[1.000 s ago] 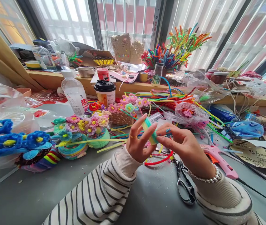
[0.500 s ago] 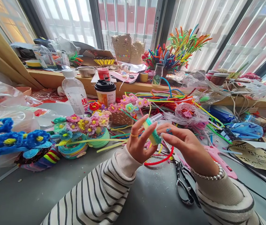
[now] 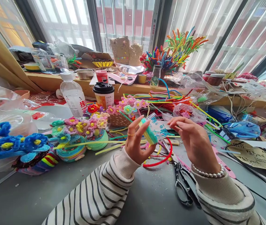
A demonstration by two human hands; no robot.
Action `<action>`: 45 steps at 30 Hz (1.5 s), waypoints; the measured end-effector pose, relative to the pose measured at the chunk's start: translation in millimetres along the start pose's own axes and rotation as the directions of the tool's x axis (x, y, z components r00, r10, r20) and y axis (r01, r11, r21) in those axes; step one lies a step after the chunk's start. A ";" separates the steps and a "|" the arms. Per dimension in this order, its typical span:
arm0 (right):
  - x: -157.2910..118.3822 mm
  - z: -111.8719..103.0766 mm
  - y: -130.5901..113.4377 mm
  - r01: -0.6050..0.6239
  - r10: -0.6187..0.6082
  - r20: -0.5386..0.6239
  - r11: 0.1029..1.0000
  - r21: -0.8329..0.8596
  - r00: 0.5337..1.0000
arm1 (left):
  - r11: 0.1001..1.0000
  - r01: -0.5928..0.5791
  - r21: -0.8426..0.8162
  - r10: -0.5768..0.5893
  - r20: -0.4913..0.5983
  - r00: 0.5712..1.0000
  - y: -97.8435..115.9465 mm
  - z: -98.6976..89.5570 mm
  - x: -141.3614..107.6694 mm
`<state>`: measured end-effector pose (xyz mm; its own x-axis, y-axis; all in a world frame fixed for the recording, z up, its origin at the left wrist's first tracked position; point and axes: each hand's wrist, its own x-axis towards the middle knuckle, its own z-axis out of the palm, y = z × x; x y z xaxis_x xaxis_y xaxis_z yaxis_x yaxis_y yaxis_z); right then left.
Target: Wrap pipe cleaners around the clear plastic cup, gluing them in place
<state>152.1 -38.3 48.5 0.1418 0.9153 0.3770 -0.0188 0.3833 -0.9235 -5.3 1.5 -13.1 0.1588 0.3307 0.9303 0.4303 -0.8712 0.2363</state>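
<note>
My left hand (image 3: 137, 140) grips a small round piece wound in green and yellow fuzzy strands (image 3: 148, 132), tilted between thumb and fingers. To the right of this piece, my right hand (image 3: 189, 136) is raised with its thumb and fingertips close together; whether anything thin is between them is too small to tell. Behind the round piece shows a clear printed plastic packet with a barcode (image 3: 160, 126). A red fuzzy stem (image 3: 157, 163) curves below the hands, and black-handled scissors (image 3: 186, 190) lie beneath my right hand.
Fuzzy blue flowers (image 3: 18, 143) and decorated round pots (image 3: 73, 150) stand at the left. Behind are a water bottle (image 3: 72, 97) and a lidded cup (image 3: 103, 95). Loose colored stems (image 3: 170, 97) spread across the back. A pink glue gun (image 3: 224, 164) lies at the right.
My right hand has pulled back to the right, away from the round piece, and its fingers have drawn together. More of the printed packet shows. My left hand keeps its grip.
</note>
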 end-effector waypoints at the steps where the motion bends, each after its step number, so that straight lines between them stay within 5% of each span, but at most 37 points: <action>1: 0.7 -1.3 -0.3 0.016 -0.016 -0.021 1.000 0.010 1.000 | 1.000 0.011 -0.013 -0.011 -0.009 1.000 0.0 -0.2 0.4; 6: 0.4 -4.3 -2.0 0.030 -0.034 -0.079 0.998 -0.049 0.996 | 0.991 0.089 -0.098 -0.093 -0.041 0.995 0.4 0.5 0.5; 9: -0.8 -3.8 -1.4 0.033 -0.039 -0.084 0.997 -0.070 0.996 | 0.941 0.235 -0.242 -0.256 -0.059 0.965 -0.8 2.2 -0.8; 15: -1.9 -1.8 -0.7 0.010 -0.012 -0.046 0.999 -0.048 0.999 | 0.584 0.472 -0.661 -0.578 0.069 0.813 -9.8 7.9 -0.4; 20: -0.9 -1.0 -2.1 -0.022 0.022 -0.025 0.999 -0.026 0.999 | 0.291 0.597 -0.748 -0.773 0.183 0.607 -10.1 9.2 2.8; 24: -0.7 0.6 -2.6 -0.053 0.052 0.016 0.997 0.048 0.999 | 0.194 0.627 -0.755 -0.807 0.240 0.539 -2.0 3.0 9.1; 33: -3.9 6.3 -4.6 -0.011 -0.037 0.218 0.977 0.214 0.975 | 0.018 0.645 -0.764 -0.806 0.371 0.462 0.4 -3.2 9.6; 45: -6.0 7.3 -6.2 0.058 -0.109 0.349 0.986 0.154 0.931 | -0.089 0.621 -0.779 -0.731 0.474 0.490 0.9 -7.9 11.1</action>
<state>144.2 -45.3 52.4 -0.2115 0.8532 0.4768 -0.1630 0.4502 -0.8779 -10.2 1.5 -0.4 0.1845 0.9713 0.1500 -0.6323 0.0005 0.7747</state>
